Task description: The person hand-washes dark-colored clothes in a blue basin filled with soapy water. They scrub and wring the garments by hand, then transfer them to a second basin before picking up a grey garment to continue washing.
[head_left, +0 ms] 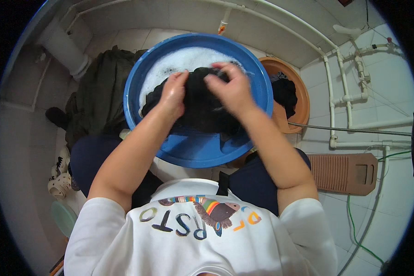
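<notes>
A dark, wet cloth garment (198, 99) is bunched in a round blue basin (188, 154), with white suds (188, 55) around its far side. My left hand (174, 94) is closed on the garment's left part, thumb toward the far rim. Over its right part is my right hand (232, 87), smeared by motion; its fingers are bent and seem slightly above the cloth, and whether they grip any of it I cannot make out. Much of the garment's underside is hidden in the basin.
An orange-brown basin (303, 103) with dark clothes (284, 94) stands right of the blue one. A brown washboard (342, 174) lies nearer on the right. Dark green fabric (101, 92) is heaped at left, near pale clogs (60, 186). White pipes (329, 101) run along the walls.
</notes>
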{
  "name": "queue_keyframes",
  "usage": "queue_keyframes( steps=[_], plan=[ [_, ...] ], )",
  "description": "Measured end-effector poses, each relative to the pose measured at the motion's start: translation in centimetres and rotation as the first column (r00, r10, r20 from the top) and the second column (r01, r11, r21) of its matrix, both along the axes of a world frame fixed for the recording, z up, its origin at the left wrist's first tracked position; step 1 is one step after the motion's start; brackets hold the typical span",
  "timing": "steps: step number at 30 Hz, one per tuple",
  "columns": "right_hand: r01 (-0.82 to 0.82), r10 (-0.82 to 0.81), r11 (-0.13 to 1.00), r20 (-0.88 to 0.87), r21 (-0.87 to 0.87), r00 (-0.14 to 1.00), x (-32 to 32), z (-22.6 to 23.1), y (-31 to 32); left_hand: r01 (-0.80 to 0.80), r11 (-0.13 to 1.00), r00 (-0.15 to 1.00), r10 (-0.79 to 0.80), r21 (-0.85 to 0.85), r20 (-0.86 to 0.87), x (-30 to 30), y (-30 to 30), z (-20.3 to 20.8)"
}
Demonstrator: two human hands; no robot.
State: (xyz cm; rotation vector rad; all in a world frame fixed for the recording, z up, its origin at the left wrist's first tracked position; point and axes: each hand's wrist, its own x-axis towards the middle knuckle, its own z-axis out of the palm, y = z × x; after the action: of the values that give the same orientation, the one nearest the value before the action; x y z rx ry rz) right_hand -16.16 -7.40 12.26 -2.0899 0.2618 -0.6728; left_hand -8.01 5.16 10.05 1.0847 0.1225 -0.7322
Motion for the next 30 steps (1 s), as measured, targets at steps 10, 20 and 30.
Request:
queue_keyframes(
  steps=[10, 20, 30],
  plan=[
    [0.256, -0.277, 0.951, -0.109, -0.173, 0.955, 1.7, -3.8, 0.3, 0.025, 0.999, 0.981, -0.02, 0.028, -0.19, -3.0, -2.1, -1.8],
    [0.083, -0.071, 0.948, 0.048, -0.306, 0.996, 0.3, -4.1, 3.3, -0.084, 0.993, 0.975, 0.065, -0.083, -0.211, -2.6, -2.2, -2.6],
    [-0.069, 0.326, 0.767, -0.295, 0.638, 0.898, -0.9, -0.7, -5.6, 0.113, 0.875, 0.682, -0.413, 0.471, 0.604, 5.4, 2.8, 4.3]
  ],
)
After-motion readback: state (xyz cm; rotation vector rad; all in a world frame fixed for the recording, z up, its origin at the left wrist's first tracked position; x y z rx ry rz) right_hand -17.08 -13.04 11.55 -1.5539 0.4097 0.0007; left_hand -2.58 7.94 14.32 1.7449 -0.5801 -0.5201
